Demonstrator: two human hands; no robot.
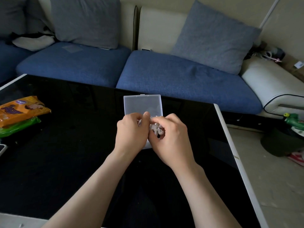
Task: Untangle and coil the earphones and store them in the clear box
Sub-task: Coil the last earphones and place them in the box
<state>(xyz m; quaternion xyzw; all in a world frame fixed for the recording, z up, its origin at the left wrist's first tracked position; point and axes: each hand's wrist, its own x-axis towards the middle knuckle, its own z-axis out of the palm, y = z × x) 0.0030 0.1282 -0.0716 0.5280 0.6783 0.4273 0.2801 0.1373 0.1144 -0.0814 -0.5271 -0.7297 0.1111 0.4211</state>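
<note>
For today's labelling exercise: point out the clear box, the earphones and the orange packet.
clear box [142, 104], head view, far translucent panel.
earphones [156, 129], head view, white cable bundle.
orange packet [23, 110], head view, printed front.

Earphones [157, 129]: white cord bunched in a small tangle, pinched between left hand [131, 131] and right hand [171, 136] over the clear box [142, 104], which lies lid-open on the black table [65, 162].

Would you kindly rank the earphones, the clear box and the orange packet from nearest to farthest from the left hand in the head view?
1. The earphones, pinched in the left hand.
2. The clear box, just beneath and beyond.
3. The orange packet, far left on the table.
</note>
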